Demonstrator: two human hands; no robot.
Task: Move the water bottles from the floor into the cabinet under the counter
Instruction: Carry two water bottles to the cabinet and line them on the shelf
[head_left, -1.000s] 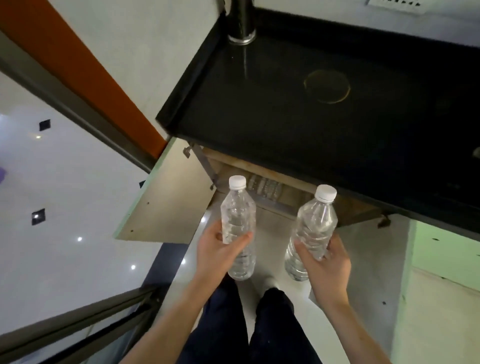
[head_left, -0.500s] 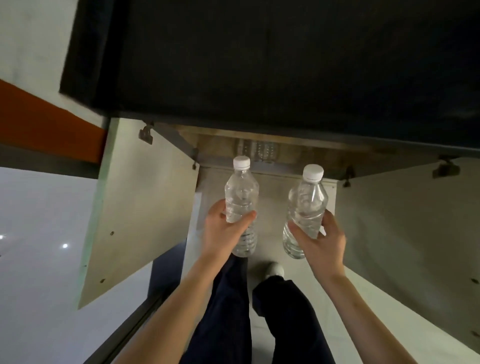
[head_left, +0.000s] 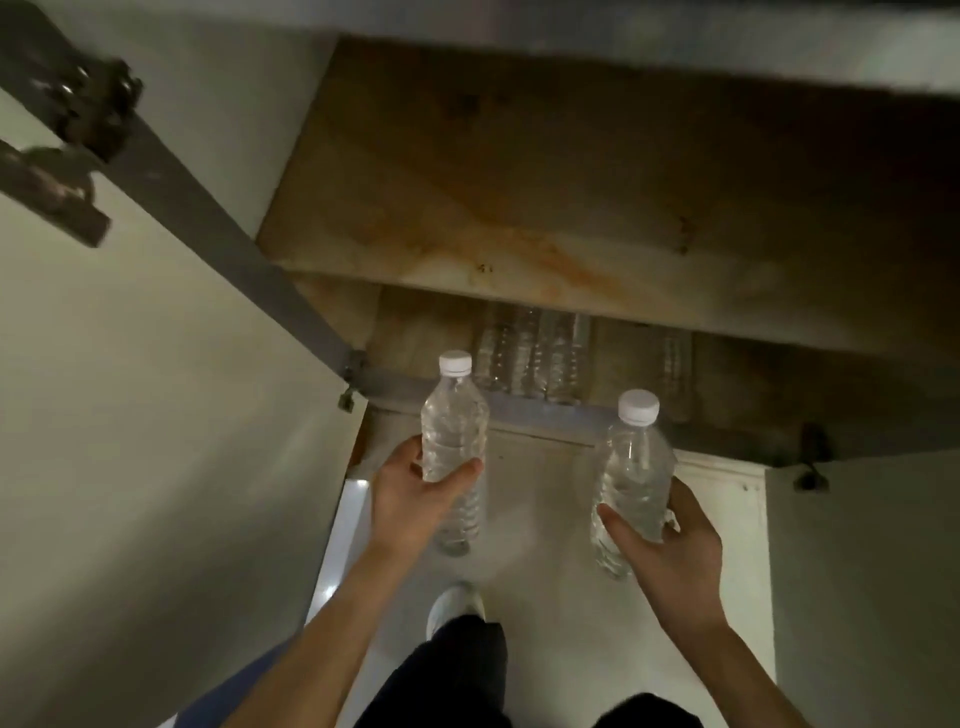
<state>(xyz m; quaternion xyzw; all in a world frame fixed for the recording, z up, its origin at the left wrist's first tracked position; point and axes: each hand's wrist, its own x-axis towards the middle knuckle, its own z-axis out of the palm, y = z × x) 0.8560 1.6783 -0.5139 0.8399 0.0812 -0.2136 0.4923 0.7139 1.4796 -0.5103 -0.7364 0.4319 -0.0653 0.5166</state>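
My left hand (head_left: 415, 493) grips a clear water bottle (head_left: 454, 421) with a white cap, held upright in front of the cabinet opening. My right hand (head_left: 670, 545) holds a second clear, white-capped bottle (head_left: 636, 467), tilted slightly to the right. Both bottles hang above the floor just before the cabinet's grey front rail (head_left: 545, 415). Inside the cabinet, on its lower level, several clear bottles (head_left: 535, 358) stand at the back, partly hidden by the wooden shelf (head_left: 519, 197) above them.
The left cabinet door (head_left: 156, 415) stands swung open beside my left arm, with a dark hinge (head_left: 72, 130) at its top. The right door (head_left: 872, 571) is open too. My white shoe (head_left: 454, 605) and dark trousers are on the pale floor below.
My head has dropped lower and nearer, so the cabinet interior fills the view and the black counter has gone out of sight. Both hands carried their bottles closer to the opening.
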